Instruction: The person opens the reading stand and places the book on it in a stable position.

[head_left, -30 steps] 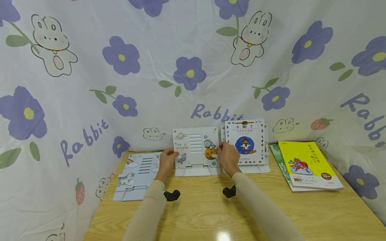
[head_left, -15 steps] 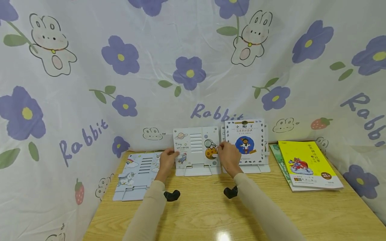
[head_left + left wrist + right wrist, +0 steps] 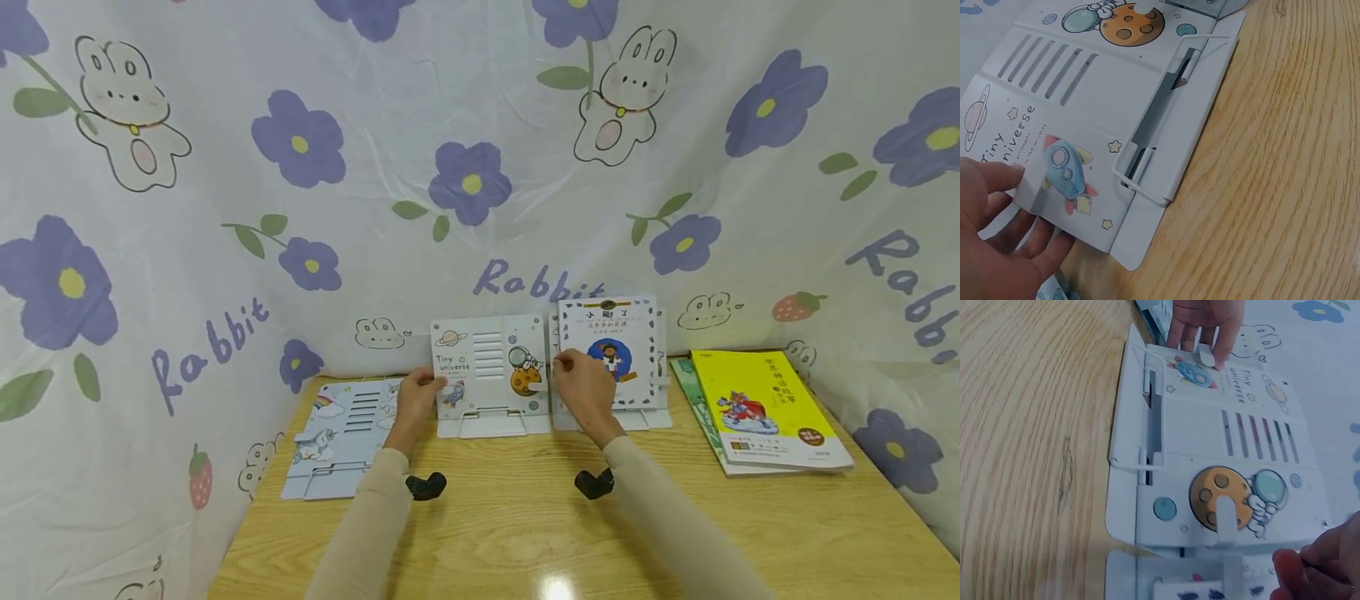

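Observation:
A white "Tiny universe" book stand (image 3: 487, 371) with slots, a planet print and a wire support stands upright at the back. My left hand (image 3: 415, 398) grips its left edge; in the left wrist view my thumb is on the front beside a page clip (image 3: 1034, 187), fingers curled behind. My right hand (image 3: 583, 387) is just off its right edge, fingers loosely curled, nothing seen between them in the right wrist view (image 3: 1319, 565). It is in front of a picture book (image 3: 607, 333) propped on a second stand (image 3: 660, 419).
At left, a pale unicorn book stand (image 3: 341, 442) leans low on the wooden table (image 3: 495, 525). A yellow book (image 3: 765, 408) lies over a green one (image 3: 693, 400) at right. A rabbit-print cloth (image 3: 405, 108) hangs close behind everything.
My right hand has let go of the book stand's right edge and shifted slightly right, over the picture book's left part. The left hand stays in place.

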### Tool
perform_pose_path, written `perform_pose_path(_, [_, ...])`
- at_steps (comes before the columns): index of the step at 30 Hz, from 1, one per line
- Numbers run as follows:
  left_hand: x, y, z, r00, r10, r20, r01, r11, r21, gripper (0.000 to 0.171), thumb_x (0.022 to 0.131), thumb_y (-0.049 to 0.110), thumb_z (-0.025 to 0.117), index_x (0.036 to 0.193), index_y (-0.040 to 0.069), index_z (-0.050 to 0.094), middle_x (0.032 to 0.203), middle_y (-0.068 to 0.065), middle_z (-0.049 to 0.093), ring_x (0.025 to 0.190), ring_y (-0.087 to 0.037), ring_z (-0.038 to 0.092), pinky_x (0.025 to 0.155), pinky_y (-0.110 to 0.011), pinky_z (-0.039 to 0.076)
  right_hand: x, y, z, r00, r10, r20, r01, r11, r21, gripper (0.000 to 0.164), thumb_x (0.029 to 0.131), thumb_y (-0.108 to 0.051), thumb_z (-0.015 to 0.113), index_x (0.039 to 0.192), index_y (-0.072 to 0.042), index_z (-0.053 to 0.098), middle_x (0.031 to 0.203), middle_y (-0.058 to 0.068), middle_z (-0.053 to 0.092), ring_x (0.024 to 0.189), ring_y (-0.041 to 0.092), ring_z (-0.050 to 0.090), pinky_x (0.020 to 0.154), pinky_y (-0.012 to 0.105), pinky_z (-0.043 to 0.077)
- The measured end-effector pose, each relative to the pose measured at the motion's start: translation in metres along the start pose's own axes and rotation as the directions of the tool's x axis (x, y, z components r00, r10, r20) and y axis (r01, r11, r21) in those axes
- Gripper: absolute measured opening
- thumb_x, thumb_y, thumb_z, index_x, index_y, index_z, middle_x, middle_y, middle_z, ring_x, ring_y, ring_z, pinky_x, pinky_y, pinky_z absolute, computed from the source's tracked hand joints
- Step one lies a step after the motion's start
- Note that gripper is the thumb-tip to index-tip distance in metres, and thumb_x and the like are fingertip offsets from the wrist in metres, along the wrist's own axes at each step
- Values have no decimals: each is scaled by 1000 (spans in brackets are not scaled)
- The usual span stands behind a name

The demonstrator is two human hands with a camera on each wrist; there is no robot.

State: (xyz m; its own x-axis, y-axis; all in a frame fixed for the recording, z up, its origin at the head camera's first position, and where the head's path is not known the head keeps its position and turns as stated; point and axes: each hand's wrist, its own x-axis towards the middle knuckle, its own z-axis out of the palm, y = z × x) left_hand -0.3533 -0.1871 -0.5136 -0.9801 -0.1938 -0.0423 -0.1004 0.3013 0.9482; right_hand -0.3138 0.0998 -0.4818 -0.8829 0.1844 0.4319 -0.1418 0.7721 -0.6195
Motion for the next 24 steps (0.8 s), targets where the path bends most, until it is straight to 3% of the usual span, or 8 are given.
perform_pose_path(4, [0, 2, -4, 994, 40, -106, -38, 999, 22, 30, 94, 22, 63, 120, 7, 61, 114, -11, 61, 103, -25, 58, 86, -37, 49, 1, 11, -17, 1000, -4, -3, 4, 1000, 19, 19, 96, -24, 62, 103, -12, 74, 80, 4, 75, 42, 8, 53, 34, 27, 35])
perform_pose_path(7, [-3, 8, -5, 974, 87, -211, -87, 996, 8, 27, 94, 19, 61, 117, 6, 60, 109, -9, 61, 100, -23, 57, 83, -35, 47, 1, 20, -32, 1000, 16, -4, -15, 1000, 27, 21, 96, -27, 62, 105, -12, 73, 79, 3, 75, 43, 7, 57, 35, 27, 38])
perform_pose_path(10, [-10, 20, -1, 956, 143, -258, -150, 989, -9, 22, 94, 15, 59, 113, 4, 60, 102, -9, 60, 93, -22, 57, 78, -34, 47, 1, 30, -50, 999, 43, -2, -43, 998, 41, 23, 96, -29, 62, 108, -11, 72, 80, 5, 75, 45, 9, 60, 35, 28, 40])
perform_pose_path(17, [-38, 48, 27, 949, 255, -184, -261, 965, -8, 10, 93, 15, 60, 100, 8, 64, 89, -7, 63, 78, -16, 58, 64, -23, 47, -4, 54, -89, 997, 73, 26, -74, 996, 48, 25, 97, -27, 59, 108, -7, 70, 83, 12, 75, 51, 22, 66, 38, 30, 40])
perform_pose_path(24, [-71, 67, 69, 945, 326, -35, -327, 945, -24, 8, 92, 16, 64, 97, 11, 68, 84, -4, 67, 73, -12, 61, 62, -22, 48, -14, 78, -123, 996, 88, 15, -88, 996, -11, 29, 99, -30, 57, 111, -7, 69, 84, 12, 76, 50, 16, 64, 38, 28, 38])
